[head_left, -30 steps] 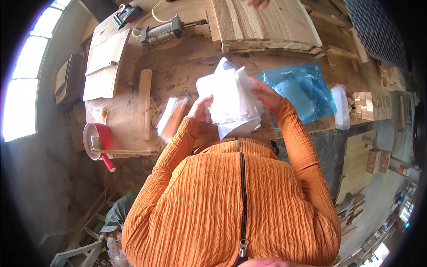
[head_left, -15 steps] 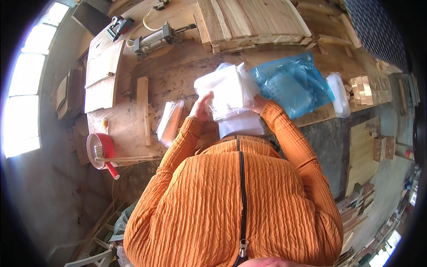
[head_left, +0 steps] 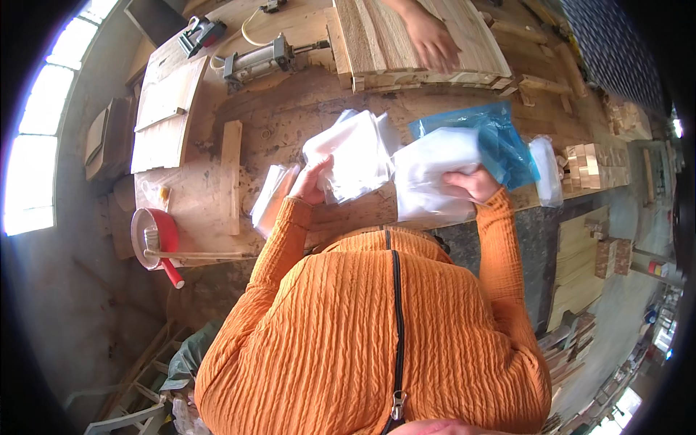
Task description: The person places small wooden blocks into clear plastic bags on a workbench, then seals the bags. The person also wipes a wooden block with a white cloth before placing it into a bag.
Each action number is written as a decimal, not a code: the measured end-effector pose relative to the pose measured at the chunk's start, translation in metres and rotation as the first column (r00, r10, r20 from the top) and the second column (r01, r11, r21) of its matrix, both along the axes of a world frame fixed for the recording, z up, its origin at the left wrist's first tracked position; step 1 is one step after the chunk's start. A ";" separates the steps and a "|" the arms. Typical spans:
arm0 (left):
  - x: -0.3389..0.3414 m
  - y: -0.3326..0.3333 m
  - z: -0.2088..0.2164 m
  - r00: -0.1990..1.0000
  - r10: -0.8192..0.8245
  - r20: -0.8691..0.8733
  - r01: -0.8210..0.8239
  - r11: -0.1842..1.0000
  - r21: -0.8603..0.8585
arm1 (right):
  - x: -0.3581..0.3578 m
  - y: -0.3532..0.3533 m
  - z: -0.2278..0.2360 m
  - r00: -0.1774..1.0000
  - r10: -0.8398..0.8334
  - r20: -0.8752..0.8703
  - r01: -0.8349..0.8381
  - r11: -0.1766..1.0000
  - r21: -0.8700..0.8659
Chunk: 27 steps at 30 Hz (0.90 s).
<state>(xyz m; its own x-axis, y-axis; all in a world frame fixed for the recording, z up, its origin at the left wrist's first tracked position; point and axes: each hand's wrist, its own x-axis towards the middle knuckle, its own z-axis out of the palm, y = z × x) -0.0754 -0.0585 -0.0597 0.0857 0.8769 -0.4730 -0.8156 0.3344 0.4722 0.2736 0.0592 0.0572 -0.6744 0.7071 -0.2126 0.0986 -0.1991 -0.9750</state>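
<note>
A stack of clear plastic bags (head_left: 354,156) is gripped at its left edge by my left hand (head_left: 312,181), the thumb lying on top. My right hand (head_left: 475,183) pinches a second bunch of plastic bags (head_left: 435,170) by its right side, thumb uppermost. The two bunches are apart at the bottom and close together near their middle. Behind the right bunch lies a blue plastic bag (head_left: 500,130), partly covered by it. A smaller pile of clear bags (head_left: 274,196) rests on the bench just left of my left hand.
Another person's hand (head_left: 433,43) rests on a stack of wooden boards (head_left: 384,36) at the far side. A metal cylinder (head_left: 257,61) lies at the back left. A red-handled pan (head_left: 165,233) holding a brush sits at the left edge. Wood blocks (head_left: 598,165) stand at right.
My right hand has moved right with one bunch of bags, away from the stack in my left hand. Another person's hand has come in over the boards.
</note>
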 end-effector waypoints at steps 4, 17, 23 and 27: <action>0.011 -0.003 0.020 0.970 -0.126 -0.207 0.131 0.991 0.011 | 0.006 -0.008 0.022 0.890 -0.197 -0.411 0.005 0.906 -0.423; 0.042 -0.009 0.004 0.994 -0.111 -0.002 0.110 0.993 -0.047 | -0.087 -0.018 -0.059 0.859 -0.146 0.491 -0.016 0.951 0.309; 0.056 0.000 0.022 0.995 -0.099 0.021 0.099 0.995 -0.014 | -0.107 -0.032 -0.043 0.898 -0.180 0.402 -0.051 0.864 0.500; 0.053 -0.001 0.020 0.941 -0.213 -0.264 0.246 0.965 0.096 | -0.090 -0.019 -0.050 0.968 -0.117 0.220 0.017 0.912 0.411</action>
